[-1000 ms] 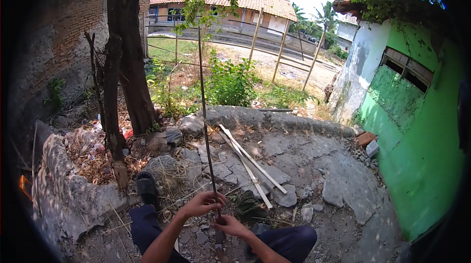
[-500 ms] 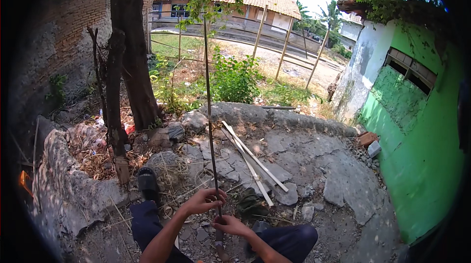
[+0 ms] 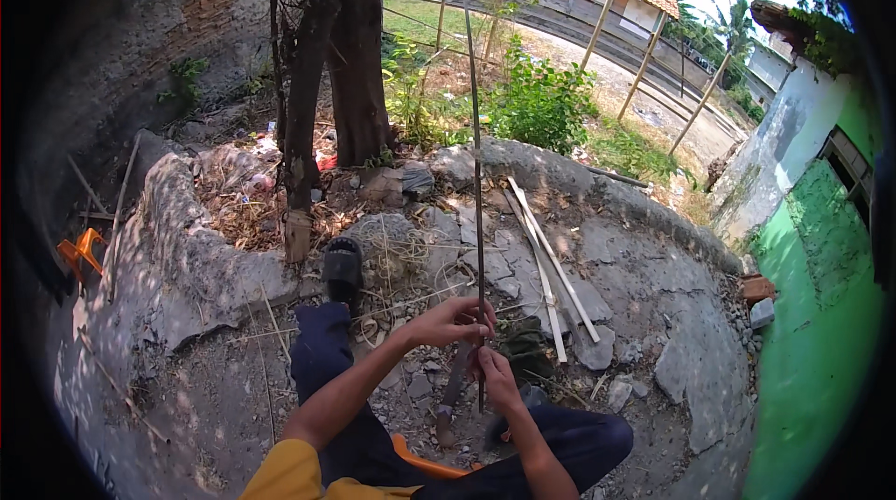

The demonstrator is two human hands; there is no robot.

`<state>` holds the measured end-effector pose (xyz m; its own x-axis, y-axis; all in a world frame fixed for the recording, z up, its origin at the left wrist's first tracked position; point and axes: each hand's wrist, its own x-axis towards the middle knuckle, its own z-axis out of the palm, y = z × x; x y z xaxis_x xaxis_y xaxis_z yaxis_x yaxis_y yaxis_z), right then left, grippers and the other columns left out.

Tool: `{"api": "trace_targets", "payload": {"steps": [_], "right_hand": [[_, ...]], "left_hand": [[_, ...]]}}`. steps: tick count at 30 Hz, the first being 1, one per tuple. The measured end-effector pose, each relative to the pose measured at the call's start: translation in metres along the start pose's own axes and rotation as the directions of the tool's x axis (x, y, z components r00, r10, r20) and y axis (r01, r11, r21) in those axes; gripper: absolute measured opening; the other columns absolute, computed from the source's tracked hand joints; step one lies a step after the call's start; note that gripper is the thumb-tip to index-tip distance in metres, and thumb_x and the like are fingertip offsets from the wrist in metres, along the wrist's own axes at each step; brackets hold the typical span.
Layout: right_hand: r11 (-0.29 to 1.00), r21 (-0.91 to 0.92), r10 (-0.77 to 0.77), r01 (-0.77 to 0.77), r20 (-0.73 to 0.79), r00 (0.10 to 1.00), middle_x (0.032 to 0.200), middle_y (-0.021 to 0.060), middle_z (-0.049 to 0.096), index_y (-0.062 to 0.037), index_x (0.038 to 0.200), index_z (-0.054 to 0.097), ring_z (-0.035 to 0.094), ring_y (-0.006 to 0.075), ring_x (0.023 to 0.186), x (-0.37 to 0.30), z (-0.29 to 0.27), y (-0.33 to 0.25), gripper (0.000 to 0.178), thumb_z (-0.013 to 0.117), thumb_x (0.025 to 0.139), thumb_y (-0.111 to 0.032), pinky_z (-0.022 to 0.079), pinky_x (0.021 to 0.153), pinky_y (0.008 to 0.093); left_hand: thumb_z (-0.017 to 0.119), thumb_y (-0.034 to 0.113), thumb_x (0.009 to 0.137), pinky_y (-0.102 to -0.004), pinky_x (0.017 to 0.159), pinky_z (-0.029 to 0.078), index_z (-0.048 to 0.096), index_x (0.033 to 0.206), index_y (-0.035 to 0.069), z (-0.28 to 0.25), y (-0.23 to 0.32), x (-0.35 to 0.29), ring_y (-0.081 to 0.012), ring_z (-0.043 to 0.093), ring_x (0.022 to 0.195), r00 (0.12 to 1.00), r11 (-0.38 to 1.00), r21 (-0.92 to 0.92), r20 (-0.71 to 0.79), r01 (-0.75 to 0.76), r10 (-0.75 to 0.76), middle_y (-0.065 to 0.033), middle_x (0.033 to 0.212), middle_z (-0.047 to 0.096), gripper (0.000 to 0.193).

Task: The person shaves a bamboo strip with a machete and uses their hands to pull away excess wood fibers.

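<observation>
A long, thin, dark strip (image 3: 476, 173) stands nearly upright before me, its tip reaching the bushes in view. My left hand (image 3: 448, 323) closes on it with thumb and fingers. Just below, my right hand (image 3: 499, 379) pinches the same strip, and its lower end pokes out beneath. On the ground behind my hands lies a large knife (image 3: 446, 427) with a wooden handle, its blade partly covered by them. To the right of my hands sits a dark green bundle (image 3: 529, 351), perhaps cloth.
Pale wooden strips (image 3: 553, 257) lie on broken concrete slabs (image 3: 691, 360). A tree trunk (image 3: 355, 61) rises at the back left. A low concrete ridge (image 3: 597, 183) crosses the back. An orange plastic stool (image 3: 82, 253) stands far left, a green wall (image 3: 812, 313) at right.
My view has swung left and down, so the scene sits further right and higher. The strip is raised between my hands, its lower end now showing below the right one.
</observation>
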<state>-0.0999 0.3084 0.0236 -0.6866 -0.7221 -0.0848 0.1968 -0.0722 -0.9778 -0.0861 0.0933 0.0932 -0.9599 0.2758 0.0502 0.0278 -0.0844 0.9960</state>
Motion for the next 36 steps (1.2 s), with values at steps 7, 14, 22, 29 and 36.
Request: {"api": "trace_targets", "payload": {"steps": [7, 14, 22, 29, 36], "right_hand": [[0.993, 0.083, 0.098, -0.084, -0.181, 0.979, 0.066, -0.0069, 0.039, -0.0084, 0.086, 0.056, 0.030, 0.0025, 0.055, 0.001, 0.011, -0.002, 0.039, 0.045, 0.112, -0.035, 0.023, 0.049, 0.0241], [0.865, 0.380, -0.243, 0.328, -0.256, 0.936, 0.063, -0.0050, 0.034, -0.0073, 0.085, 0.053, 0.029, 0.0051, 0.054, 0.000, -0.017, -0.015, 0.040, 0.047, 0.111, -0.038, 0.024, 0.049, 0.0246], [0.931, 0.295, -0.067, 0.215, -0.439, 0.896, 0.060, -0.0065, 0.029, -0.0097, 0.084, 0.047, 0.022, 0.0049, 0.046, 0.009, -0.019, -0.051, 0.043, 0.047, 0.110, -0.045, 0.018, 0.042, 0.0255], [0.770, 0.306, -0.401, 0.560, -0.452, 0.797, 0.064, -0.0046, 0.028, -0.0123, 0.085, 0.043, 0.021, 0.0059, 0.052, 0.004, -0.052, -0.096, 0.040, 0.043, 0.111, -0.043, 0.020, 0.047, 0.0252], [0.671, 0.252, -0.548, 0.697, -0.465, 0.696, 0.061, -0.0051, 0.025, -0.0116, 0.085, 0.043, 0.017, 0.0052, 0.047, -0.040, -0.046, -0.131, 0.042, 0.042, 0.111, -0.044, 0.015, 0.042, 0.0259]], "left_hand": [[0.064, 0.067, 0.092, -0.0459, 0.090, 0.056, 0.050, 0.137, -0.004, -0.014, -0.032, -0.006, -0.0404, 0.069, 0.110, 0.978, 0.763, 0.611, -0.143, 0.210, -0.155, -0.0264, 0.116, 0.069, 0.086], [0.058, 0.082, 0.084, -0.0516, 0.092, 0.053, 0.037, 0.142, -0.009, 0.000, -0.030, -0.013, -0.0486, 0.064, 0.112, 0.909, 0.601, 0.722, -0.094, 0.344, -0.407, -0.0355, 0.115, 0.066, 0.109], [0.061, 0.077, 0.085, -0.0521, 0.094, 0.054, 0.055, 0.126, -0.006, -0.016, -0.062, -0.013, -0.0451, 0.066, 0.109, 0.878, 0.404, 0.822, -0.222, 0.402, -0.423, -0.0277, 0.114, 0.068, 0.092], [0.065, 0.069, 0.087, -0.0524, 0.091, 0.055, 0.063, 0.119, -0.002, -0.007, -0.053, -0.009, -0.0433, 0.069, 0.104, 0.882, 0.377, 0.844, -0.209, 0.381, -0.423, -0.0249, 0.106, 0.072, 0.079], [0.071, 0.068, 0.083, -0.0492, 0.089, 0.057, 0.072, 0.115, 0.000, -0.002, -0.056, -0.009, -0.0375, 0.071, 0.106, 0.878, 0.376, 0.840, -0.217, 0.390, -0.427, -0.0192, 0.112, 0.074, 0.075]]}}
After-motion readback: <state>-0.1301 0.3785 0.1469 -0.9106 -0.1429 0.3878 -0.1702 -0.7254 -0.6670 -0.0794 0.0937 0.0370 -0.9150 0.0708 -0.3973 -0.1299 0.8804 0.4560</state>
